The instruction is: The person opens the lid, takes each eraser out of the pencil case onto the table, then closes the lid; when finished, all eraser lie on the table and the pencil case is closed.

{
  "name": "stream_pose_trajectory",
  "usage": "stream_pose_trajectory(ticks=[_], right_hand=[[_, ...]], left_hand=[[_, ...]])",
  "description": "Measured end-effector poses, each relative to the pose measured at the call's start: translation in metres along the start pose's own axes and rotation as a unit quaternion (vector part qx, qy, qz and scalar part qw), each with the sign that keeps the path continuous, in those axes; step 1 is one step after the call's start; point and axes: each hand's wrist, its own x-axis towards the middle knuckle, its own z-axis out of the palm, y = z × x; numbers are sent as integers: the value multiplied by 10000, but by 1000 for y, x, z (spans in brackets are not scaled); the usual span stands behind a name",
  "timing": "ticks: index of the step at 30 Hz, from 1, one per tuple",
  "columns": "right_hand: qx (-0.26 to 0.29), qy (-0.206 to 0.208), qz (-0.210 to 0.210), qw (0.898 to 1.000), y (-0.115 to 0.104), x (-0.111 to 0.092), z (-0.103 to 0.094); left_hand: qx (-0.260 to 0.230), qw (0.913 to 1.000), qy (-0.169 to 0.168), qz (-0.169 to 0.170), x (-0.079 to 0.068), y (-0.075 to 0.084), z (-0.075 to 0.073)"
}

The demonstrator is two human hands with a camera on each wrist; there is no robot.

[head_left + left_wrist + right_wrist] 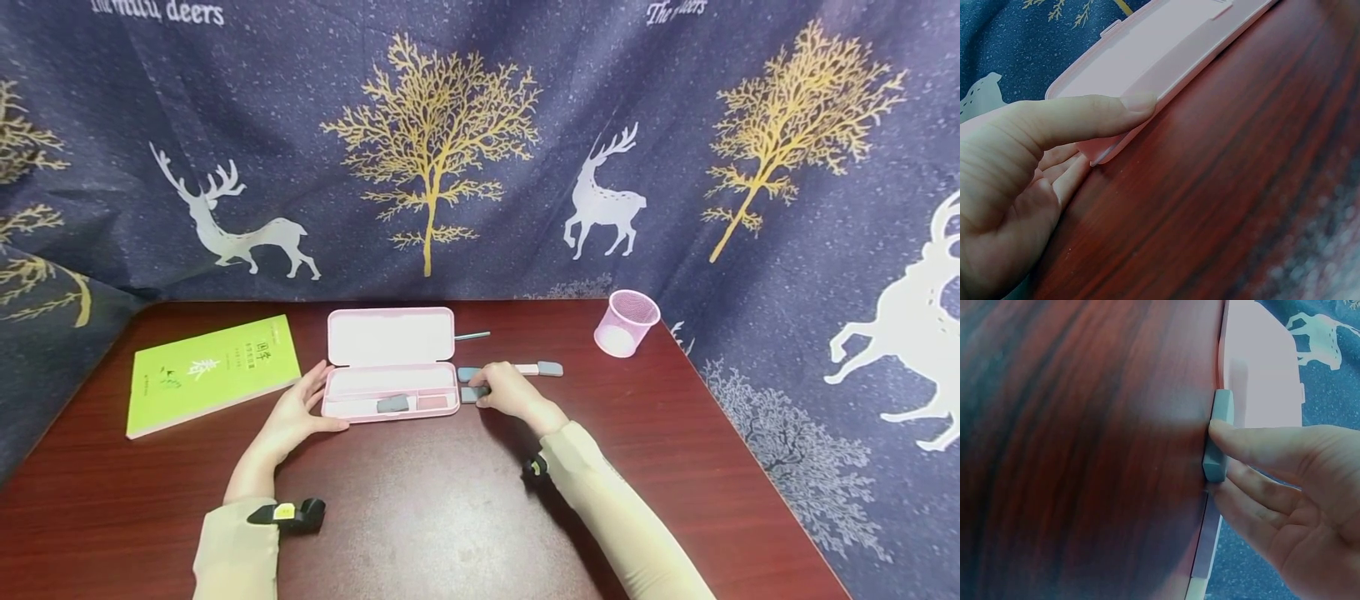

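We see the left hand (295, 412) holding the left end of the opened pink pencil case (390, 380) between thumb and fingers. The right hand (512, 393) pinches a grey block (1214, 461) just beside the case's right end, and it hides the middle of a row of blue and pale pieces (551, 368). In the front compartment lie a grey piece (392, 404) and a pink piece (431, 402). A thin green stick (474, 336) lies near the lid (390, 335). The green book (217, 379) is near the left hand; the pink mesh cup (627, 325) stands well apart, at the back right.
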Motion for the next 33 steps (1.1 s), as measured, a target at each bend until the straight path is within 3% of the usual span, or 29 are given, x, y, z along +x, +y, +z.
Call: stream_pose_trajectory(ticks=[12,20,33], right_hand=[[223,196,68,9995,-2,-1,-3],[674,404,142,9968,-18,4,-6],[586,691,-491,9947,-48,19,4]], left_hand=[[49,10000,-23,-4,0,1,0],[-8,10000,-32,31,-1,0,1],[28,10000,-13,74,-1,-1,2]])
